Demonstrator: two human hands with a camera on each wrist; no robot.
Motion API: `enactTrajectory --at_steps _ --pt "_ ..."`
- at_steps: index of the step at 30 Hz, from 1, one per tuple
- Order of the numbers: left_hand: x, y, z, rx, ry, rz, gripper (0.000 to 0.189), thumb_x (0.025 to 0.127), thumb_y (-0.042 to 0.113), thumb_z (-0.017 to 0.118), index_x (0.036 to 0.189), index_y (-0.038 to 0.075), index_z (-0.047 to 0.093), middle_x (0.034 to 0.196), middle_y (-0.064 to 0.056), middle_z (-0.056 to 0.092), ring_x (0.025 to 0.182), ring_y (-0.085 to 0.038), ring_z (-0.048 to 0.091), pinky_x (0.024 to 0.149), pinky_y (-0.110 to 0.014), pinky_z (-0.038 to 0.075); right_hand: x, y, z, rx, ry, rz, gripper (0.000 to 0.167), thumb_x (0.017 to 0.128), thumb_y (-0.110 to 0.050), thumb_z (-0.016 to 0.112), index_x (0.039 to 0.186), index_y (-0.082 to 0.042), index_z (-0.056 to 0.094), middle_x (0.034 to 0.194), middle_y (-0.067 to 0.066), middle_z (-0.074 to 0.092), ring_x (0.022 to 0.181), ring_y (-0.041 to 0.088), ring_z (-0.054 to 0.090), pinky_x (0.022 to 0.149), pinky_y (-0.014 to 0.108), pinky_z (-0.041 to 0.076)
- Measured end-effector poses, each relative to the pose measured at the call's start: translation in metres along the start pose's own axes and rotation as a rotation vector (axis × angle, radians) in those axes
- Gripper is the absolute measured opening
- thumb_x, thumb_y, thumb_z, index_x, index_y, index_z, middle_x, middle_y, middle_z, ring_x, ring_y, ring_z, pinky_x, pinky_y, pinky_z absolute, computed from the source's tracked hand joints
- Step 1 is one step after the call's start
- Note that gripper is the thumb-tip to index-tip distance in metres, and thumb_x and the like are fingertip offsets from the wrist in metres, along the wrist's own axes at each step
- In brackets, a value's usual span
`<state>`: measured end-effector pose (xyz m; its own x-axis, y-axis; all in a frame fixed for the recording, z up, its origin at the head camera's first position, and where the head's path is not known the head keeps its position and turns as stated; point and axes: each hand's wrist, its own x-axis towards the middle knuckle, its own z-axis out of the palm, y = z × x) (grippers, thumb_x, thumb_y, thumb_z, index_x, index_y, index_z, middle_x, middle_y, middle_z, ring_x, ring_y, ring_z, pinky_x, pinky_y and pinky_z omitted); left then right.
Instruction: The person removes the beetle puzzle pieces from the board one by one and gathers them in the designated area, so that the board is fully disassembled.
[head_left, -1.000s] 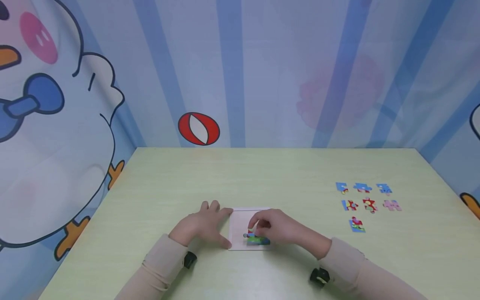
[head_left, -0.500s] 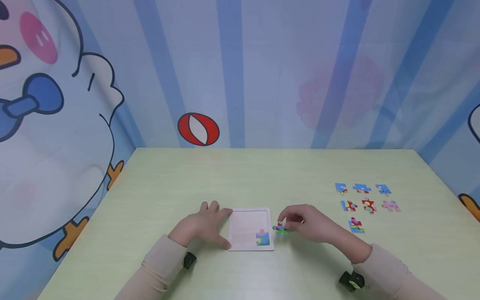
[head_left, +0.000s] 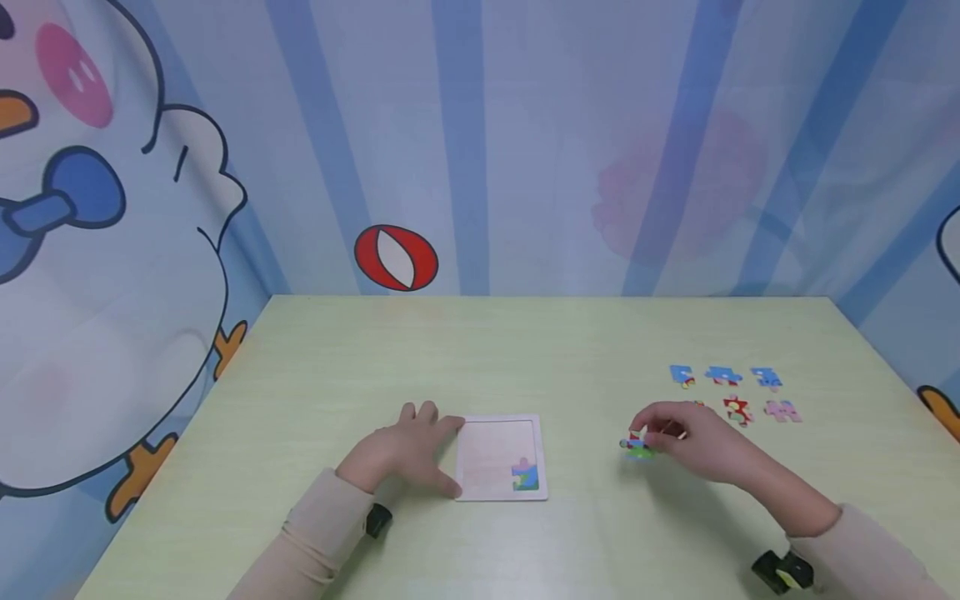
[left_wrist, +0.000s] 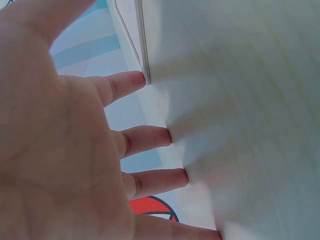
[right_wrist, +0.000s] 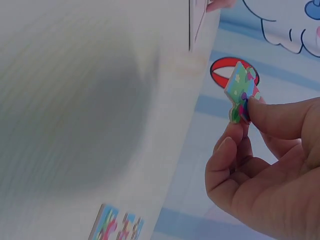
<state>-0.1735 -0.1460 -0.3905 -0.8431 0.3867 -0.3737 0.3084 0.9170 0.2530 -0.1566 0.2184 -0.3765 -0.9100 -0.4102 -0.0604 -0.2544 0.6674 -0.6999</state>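
Observation:
A square puzzle tray [head_left: 491, 450] lies flat at the middle front, with one blue-and-green puzzle piece [head_left: 527, 476] in its lower right corner. My left hand [head_left: 405, 450] rests beside the tray with fingers spread; its thumb and index fingertip touch the left edge. In the left wrist view the fingertips of my left hand [left_wrist: 75, 145] press on the tabletop. Well right of the tray, my right hand [head_left: 697, 437] pinches a green, blue and red puzzle piece [head_left: 637, 450] between thumb and fingers, above the table. The right wrist view shows this puzzle piece [right_wrist: 240, 90] tilted.
Loose puzzle pieces lie in rows at the right, among them a blue piece [head_left: 767, 378], a red piece [head_left: 738, 410] and a pink piece [head_left: 783, 411]. My right hand covers part of the group. A striped curtain [head_left: 540, 150] stands behind the table [head_left: 375, 350].
My right hand has moved right, away from over the tray, carrying the pinched puzzle piece toward the loose ones. The corner piece in the tray is now uncovered. My left hand stays put.

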Motion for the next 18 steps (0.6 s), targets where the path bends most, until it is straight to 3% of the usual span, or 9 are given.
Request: enactTrajectory --at_steps 18 --pt "0.002 -0.002 0.002 -0.003 0.004 0.011 0.089 0.073 0.046 0.079 0.146 0.018 0.038 0.121 -0.009 0.040 0.106 -0.028 0.032 0.069 -0.040 0.045 -0.023 0.055 -0.046 -0.107 0.087 0.125 0.018 0.095 -0.008 0.058 0.110 0.001 0.065 0.098 0.008 0.063 0.083 0.020 0.055 0.065 0.030 0.047"
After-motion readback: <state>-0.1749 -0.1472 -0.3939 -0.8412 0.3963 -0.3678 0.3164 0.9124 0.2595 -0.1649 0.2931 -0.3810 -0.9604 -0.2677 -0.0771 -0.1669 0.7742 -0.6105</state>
